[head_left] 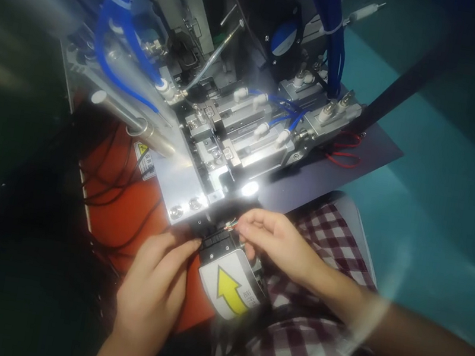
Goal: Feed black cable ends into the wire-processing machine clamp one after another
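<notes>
My right hand (pixel 271 237) pinches a thin orange-tipped wire (pixel 231 226) between thumb and fingertips, just above a small black fixture (pixel 215 245) at the machine's front. My left hand (pixel 158 277) is at the fixture's left side, its fingers bent together and fingertips against the dark edge; what they hold, if anything, is hidden. Below the fixture is a white label with a yellow arrow (pixel 228 288). A bright metal plate (pixel 182 184) with screws lies just beyond my hands.
Metal cylinders with white fittings (pixel 265 146) and blue air tubes (pixel 113 20) fill the upper middle. A metal rod (pixel 117 112) sticks out at the left above an orange-red surface (pixel 119 183). Checkered cloth (pixel 327 240) lies beneath my right arm.
</notes>
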{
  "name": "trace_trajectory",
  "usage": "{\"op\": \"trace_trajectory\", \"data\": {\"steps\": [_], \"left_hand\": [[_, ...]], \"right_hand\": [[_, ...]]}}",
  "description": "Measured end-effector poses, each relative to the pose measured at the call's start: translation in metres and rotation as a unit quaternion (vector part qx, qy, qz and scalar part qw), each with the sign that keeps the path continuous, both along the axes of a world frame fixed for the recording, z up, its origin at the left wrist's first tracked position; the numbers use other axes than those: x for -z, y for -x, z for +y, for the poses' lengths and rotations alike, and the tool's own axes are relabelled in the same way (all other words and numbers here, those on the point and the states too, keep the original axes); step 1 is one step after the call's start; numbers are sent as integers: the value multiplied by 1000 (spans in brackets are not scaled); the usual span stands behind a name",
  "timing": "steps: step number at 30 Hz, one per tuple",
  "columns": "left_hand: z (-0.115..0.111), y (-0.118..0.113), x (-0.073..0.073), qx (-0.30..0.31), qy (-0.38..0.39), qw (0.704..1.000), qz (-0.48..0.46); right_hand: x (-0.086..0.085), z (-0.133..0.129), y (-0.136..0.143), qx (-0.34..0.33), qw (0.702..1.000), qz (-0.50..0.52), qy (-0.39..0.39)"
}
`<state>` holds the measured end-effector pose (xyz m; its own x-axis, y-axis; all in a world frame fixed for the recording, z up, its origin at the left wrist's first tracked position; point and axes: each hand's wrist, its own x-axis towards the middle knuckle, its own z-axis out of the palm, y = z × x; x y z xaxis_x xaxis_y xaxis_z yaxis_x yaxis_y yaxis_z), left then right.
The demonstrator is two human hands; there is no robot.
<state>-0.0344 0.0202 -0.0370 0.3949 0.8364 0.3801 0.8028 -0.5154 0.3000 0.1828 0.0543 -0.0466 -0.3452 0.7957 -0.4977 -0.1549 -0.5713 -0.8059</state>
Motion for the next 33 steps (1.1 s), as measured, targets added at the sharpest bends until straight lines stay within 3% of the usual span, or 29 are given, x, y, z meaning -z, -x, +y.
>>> {"op": "trace_trajectory", "data": {"steps": [7,33], "left_hand": [[0,0,1,-8,5,1000,0],[-1,-1,-1,-12,11,1000,-5]], "right_hand": [[2,-3,5,43,999,12,16],[-1,-3,8,66,997,15,25]]}}
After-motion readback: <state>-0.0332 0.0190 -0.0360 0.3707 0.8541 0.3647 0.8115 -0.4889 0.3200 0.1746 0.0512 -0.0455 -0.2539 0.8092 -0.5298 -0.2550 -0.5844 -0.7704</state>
